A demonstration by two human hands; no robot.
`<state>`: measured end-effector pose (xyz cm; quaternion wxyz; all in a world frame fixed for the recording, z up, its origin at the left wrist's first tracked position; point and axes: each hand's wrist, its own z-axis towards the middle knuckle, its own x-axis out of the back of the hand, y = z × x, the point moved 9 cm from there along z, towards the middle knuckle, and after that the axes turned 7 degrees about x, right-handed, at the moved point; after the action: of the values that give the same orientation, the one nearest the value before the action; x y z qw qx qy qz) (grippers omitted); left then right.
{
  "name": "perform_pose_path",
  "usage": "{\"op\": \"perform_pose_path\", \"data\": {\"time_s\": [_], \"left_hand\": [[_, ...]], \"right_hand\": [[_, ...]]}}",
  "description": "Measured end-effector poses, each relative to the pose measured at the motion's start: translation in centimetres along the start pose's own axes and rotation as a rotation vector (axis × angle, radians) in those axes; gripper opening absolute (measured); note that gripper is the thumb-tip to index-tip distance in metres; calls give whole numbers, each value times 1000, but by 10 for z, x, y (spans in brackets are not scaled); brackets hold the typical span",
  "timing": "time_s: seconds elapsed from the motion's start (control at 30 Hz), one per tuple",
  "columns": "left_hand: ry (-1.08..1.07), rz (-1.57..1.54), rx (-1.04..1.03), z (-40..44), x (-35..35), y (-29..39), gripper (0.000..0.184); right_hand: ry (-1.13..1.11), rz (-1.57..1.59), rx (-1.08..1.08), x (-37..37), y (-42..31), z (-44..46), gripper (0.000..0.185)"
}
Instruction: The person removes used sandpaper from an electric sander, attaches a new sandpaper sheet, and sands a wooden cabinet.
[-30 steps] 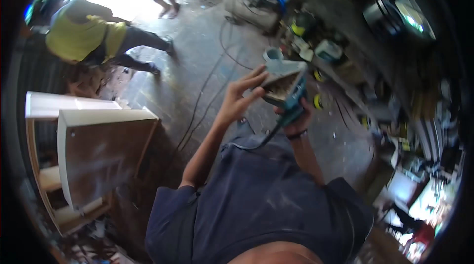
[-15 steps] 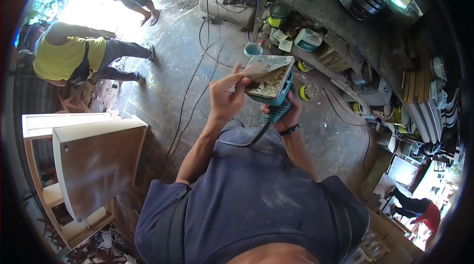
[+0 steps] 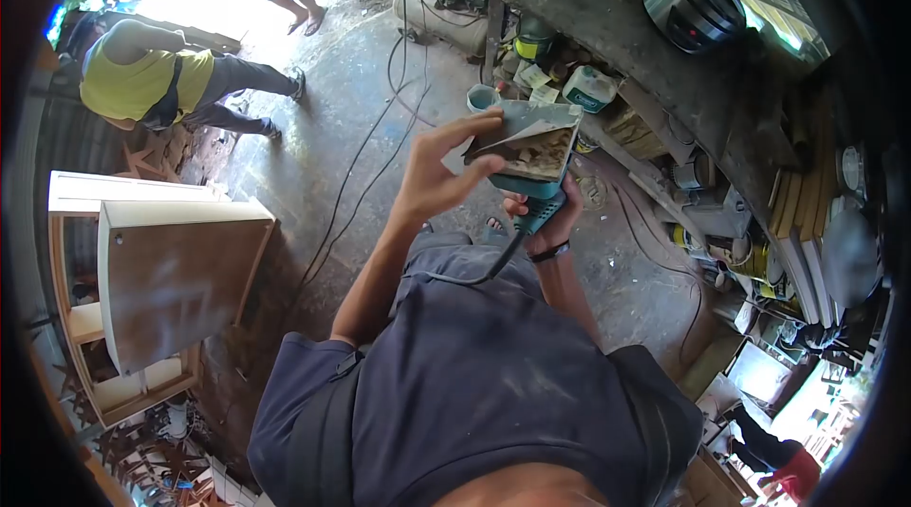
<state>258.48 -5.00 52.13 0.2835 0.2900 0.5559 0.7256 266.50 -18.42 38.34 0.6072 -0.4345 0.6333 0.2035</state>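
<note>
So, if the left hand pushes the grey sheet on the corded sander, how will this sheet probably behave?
The grey sheet will probably flex rather than act like a rigid plate: it stands bent away from the worn brown underside of the corded sander. It is likely light for its size, since its edge looks thin.

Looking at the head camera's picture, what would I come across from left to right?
Wooden cabinet → left hand → power tool → rice cooker → stacked boards.
</note>
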Motion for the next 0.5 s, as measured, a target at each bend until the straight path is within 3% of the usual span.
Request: {"op": "perform_pose_path", "data": {"time_s": [0.13,0.2,0.27,0.37,0.5], "left_hand": [[-210,9,-11,-2,-21,-17,26],[-215,88,-75,-1,-32,-9,24],[-83,198,-59,-4,-37,0,19],[50,291,-194,-3,-31,4,14],[169,243,-261,1,-23,22,8]], "right_hand": [[-18,200,-170,8,2,-9,57],[-34,298,-262,16,6,-11,58],[-14,300,-308,25,9,-15,73],[-19,286,-308,12,-1,-11,61],[-43,275,-345,3,-5,-2,61]]}}
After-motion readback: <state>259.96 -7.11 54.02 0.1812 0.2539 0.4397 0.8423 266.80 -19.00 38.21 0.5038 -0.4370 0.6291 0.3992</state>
